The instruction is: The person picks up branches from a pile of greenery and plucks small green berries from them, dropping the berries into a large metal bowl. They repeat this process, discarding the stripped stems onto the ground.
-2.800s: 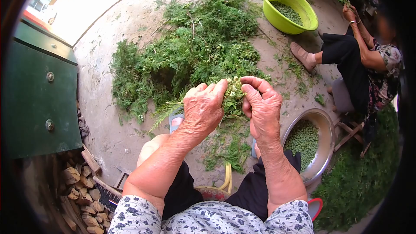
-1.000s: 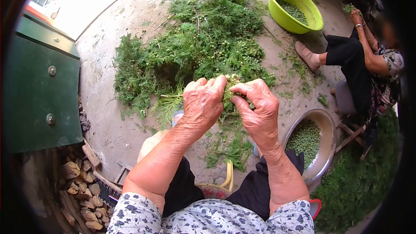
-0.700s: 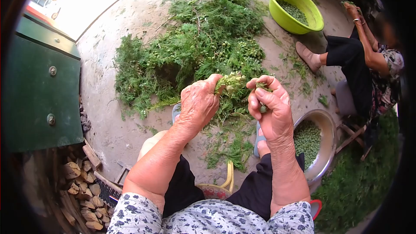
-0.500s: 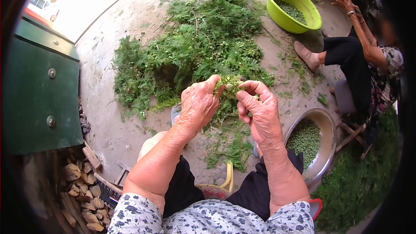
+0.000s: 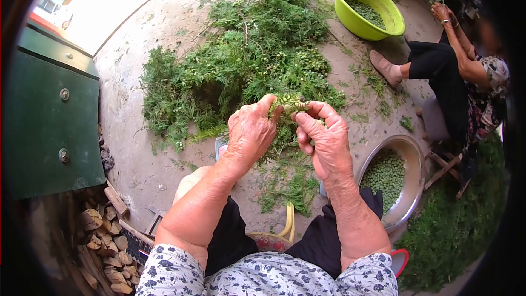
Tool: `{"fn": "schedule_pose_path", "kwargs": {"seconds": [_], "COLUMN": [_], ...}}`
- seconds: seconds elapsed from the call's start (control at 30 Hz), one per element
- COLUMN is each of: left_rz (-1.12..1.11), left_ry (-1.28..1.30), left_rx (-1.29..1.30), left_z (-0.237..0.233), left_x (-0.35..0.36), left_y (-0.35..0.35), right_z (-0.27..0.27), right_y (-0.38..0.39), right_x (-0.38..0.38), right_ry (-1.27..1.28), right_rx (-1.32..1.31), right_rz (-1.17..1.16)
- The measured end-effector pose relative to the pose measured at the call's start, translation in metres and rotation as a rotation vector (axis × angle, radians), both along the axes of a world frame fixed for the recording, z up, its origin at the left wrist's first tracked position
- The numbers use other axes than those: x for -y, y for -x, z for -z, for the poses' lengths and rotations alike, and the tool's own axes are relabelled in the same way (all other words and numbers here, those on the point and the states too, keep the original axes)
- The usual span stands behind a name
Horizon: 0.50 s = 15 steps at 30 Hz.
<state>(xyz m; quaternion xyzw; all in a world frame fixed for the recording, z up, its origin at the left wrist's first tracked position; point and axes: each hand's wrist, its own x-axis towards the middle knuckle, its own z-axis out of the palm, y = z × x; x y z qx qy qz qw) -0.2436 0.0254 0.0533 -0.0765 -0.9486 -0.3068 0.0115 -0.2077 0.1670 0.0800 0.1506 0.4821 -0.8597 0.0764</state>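
My left hand (image 5: 252, 127) is closed around a green sprig (image 5: 286, 104) at the centre of the view. My right hand (image 5: 323, 131) pinches at the sprig's right end, and small green berries show between its curled fingers. Behind both hands a large heap of green branches (image 5: 257, 49) lies on the ground. To the right of my right forearm, a metal basin (image 5: 417, 178) holds many small green berries (image 5: 385, 177).
A yellow-green basin (image 5: 342, 11) with berries stands at the upper right. Beside it a seated person (image 5: 438, 68) raises both hands. A green metal cabinet (image 5: 49, 126) and split firewood (image 5: 107, 241) are at the left. Loose sprigs (image 5: 290, 186) lie near my feet.
My right hand has moved slightly left, closer to my left hand. The other person's hands have come together, with something green at the fingers.
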Motion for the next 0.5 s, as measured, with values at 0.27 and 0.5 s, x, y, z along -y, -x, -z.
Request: {"fn": "schedule_pose_path", "kwargs": {"seconds": [0.27, 0.5], "left_rz": [-0.128, -0.109], "left_ry": [-1.155, -1.181], "left_rx": [0.552, 0.491], "left_z": [-0.017, -0.010], "left_x": [0.000, -0.001], "left_y": [0.002, 0.001], "right_z": [0.001, 0.003], "right_y": [0.004, 0.005], "right_x": [-0.005, 0.002], "right_ry": [-0.276, -0.586], "right_rx": [0.005, -0.084], "right_rz": [-0.042, -0.121]}}
